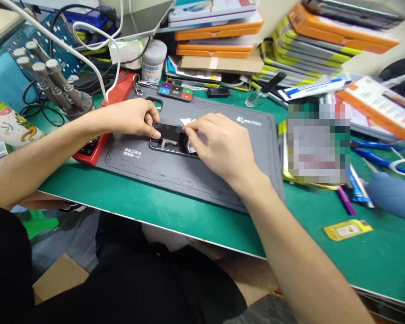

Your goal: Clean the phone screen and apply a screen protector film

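A dark glossy phone screen [171,132] lies over a phone body [164,145] whose inside shows along the near edge. My left hand [137,118] is closed, its thumb and fingers at the screen's left end. At the other end my right hand [222,143] pinches the screen's edge and covers much of that side. Both phone parts rest on a grey work mat [148,168]. Just behind my left fingers lies a part with a camera cutout [158,104], partly hidden.
A red device [95,155] borders the mat's left side. Behind stand a white tub [154,60], a metal tool stand [56,83] and stacked orange boxes [219,31]. On the right are a yellow packet [347,230], a purple pen [346,200] and blue-handled tools [374,155].
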The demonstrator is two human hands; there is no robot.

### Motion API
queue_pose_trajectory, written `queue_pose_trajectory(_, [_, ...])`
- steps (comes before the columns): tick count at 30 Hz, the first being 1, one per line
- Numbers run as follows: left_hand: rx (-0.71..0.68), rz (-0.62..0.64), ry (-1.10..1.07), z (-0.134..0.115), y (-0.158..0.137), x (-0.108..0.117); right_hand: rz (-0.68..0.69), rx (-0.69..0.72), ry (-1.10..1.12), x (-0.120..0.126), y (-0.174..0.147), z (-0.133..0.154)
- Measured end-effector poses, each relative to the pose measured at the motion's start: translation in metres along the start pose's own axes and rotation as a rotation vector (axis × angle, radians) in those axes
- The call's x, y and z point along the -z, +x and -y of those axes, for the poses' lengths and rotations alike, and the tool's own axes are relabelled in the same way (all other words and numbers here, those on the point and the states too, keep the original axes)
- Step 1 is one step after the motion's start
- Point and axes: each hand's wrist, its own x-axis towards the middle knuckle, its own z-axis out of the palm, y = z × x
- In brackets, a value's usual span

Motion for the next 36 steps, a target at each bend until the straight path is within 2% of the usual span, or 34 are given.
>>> queue_pose_trajectory(3, [0.1,0.028,-0.071,-0.011,-0.004,0.002,-0.028,0.015,0.015,-0.003,-0.001,0.003])
queue_pose_trajectory(8, [0.129,0.027,-0.104,-0.016,-0.005,0.002,-0.028,0.021,0.029,-0.006,-0.002,0.005])
queue_pose_trajectory(17, [0.121,0.032,-0.105,-0.015,-0.006,0.001,-0.001,0.023,-0.039,-0.001,-0.004,0.009])
queue_pose_trajectory(31, [0.085,0.045,-0.112,-0.011,-0.004,0.002,0.088,0.119,0.004,-0.003,0.0,0.016])
queue_pose_trajectory(36, [0.082,-0.033,-0.09,-0.009,-0.004,0.002,0.088,0.15,0.007,-0.004,0.001,0.019])
